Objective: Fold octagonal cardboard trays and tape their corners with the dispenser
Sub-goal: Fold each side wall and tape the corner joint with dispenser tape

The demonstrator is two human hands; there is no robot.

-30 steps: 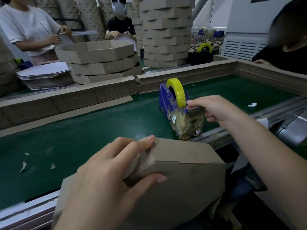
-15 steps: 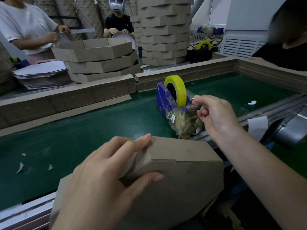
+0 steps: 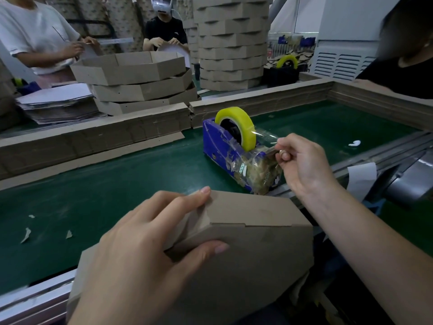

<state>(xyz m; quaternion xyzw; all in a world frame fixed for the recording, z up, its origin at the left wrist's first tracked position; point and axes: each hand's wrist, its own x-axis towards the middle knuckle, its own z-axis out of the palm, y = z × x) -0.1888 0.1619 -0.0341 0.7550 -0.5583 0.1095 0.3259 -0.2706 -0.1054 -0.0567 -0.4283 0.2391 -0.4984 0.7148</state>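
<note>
One folded tray (image 3: 246,249) overhangs the green belt's (image 3: 105,188) near edge, its corner gripped by the left hand (image 3: 145,254). One blue dispenser (image 3: 215,141) stands toward the belt's right edge. The right hand (image 3: 302,165) seemingly pinches its clear tape strip (image 3: 264,136). Three stacked trays (image 3: 140,87) sit beyond the far edge.

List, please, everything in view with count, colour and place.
tape dispenser: one, blue, on the belt, centre
tape roll: one, yellow, on the dispenser
tape strip: one, clear, from roll to right grip
cardboard tray: one, brown, near edge, in left grip
belt: one, green, foreground
folded trays: three, brown, stacked beyond the belt, left
tray stack: one, brown, behind centre
flat blanks: one pile, white-topped, far left
second dispenser: one, black, beside tray stack
scraps: three, pale, on the belt, left
people: three, white and black shirts, beyond the belt
left grip: holds the tray corner
right grip: pinches the strip
</note>
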